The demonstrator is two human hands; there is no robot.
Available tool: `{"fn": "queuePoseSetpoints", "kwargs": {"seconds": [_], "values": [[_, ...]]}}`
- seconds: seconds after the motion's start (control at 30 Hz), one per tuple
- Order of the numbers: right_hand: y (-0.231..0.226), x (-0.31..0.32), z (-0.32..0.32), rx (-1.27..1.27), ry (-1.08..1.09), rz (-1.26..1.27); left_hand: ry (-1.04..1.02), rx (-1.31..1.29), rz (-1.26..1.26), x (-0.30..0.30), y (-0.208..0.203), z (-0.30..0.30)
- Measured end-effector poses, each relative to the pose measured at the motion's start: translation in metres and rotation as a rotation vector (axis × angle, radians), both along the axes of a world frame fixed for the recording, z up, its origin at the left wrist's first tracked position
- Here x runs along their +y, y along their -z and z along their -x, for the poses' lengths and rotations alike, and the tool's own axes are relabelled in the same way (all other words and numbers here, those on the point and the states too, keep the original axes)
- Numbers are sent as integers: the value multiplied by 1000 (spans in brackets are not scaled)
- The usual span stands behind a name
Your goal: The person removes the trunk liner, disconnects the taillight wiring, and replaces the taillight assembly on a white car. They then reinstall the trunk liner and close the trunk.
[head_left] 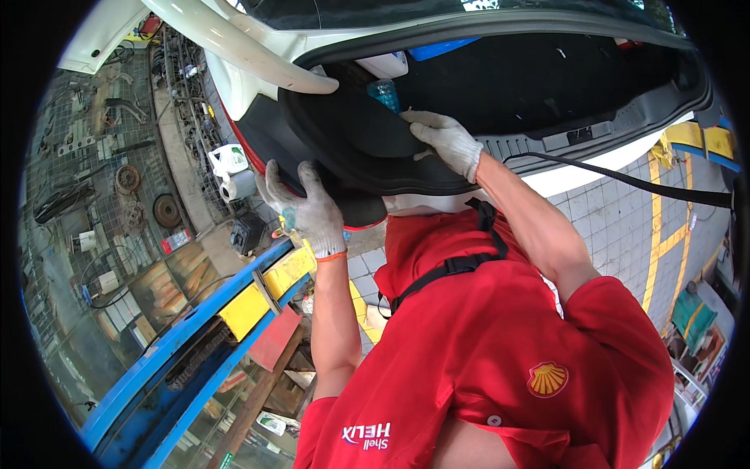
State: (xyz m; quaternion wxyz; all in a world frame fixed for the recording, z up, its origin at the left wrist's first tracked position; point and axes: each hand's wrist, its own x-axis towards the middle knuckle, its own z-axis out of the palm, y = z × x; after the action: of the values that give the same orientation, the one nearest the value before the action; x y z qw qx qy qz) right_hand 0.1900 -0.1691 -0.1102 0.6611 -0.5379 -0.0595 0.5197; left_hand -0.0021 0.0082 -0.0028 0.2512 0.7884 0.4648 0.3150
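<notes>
Both my hands wear grey-white work gloves at the open boot of a white car. My right hand (447,142) reaches over the boot sill, its fingers closed on the edge of the black boot side trim panel (375,137). The panel bends outward at the left corner of the opening. My left hand (306,205) is at the outer side of that corner, fingers spread, next to the dark red-edged part (258,141) of the car's rear. Whether its fingertips press on the car, I cannot tell. A teal bottle (383,94) stands just behind the trim panel.
In the boot lie a white container (385,64) and a blue item (444,49). A long black strip (625,173) runs from the sill to the right. A blue and yellow lift arm (246,309) lies at lower left. White jugs (230,160) and scattered parts are on the left.
</notes>
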Motion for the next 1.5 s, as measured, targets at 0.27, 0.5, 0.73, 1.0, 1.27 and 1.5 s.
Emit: {"fn": "queuePoseSetpoints", "kwargs": {"seconds": [0.27, 0.5, 0.73, 1.0, 1.27, 1.5], "values": [[5, 21, 3, -131, -169, 130, 2, 28, 9, -1, -2, 1], [-13, 28, -2, -284, -275, 228, -3, 40, 6, 1, -1, 1], [-24, 30, 3, -463, -395, 371, 19, 49, 6, 2, 0, 3], [-20, 36, -8, -876, -609, 421, 40, 10, 42, 2, -2, 2], [-4, 51, -13, -878, -688, 376, 3, 22, 68, -3, -5, -1], [-13, 83, -1, -545, -406, 237, 10, 35, 82, -2, -6, 0]]}}
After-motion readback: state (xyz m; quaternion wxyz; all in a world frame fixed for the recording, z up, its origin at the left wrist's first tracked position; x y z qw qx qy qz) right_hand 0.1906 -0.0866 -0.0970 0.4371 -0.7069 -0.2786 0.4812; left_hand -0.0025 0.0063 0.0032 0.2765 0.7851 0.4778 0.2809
